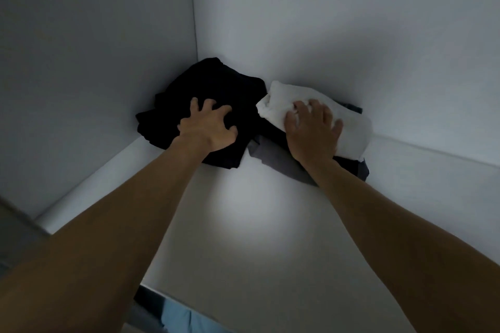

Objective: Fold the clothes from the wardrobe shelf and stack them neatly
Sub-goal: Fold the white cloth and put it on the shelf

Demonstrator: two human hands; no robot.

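Observation:
A crumpled black garment (211, 86) lies in the back left corner of the white wardrobe shelf (257, 224). My left hand (209, 127) sits on it with fingers spread and curled, clawing into the cloth. Right of it lies a white garment (351, 121) on top of a grey garment (273, 159) and some darker cloth. My right hand (313, 130) rests on the white garment, fingers bent into its folds.
The wardrobe's left wall (94, 62) and back wall (338, 21) meet behind the pile. The shelf's front edge (189, 303) runs below my arms, with light blue fabric (178, 319) visible under it.

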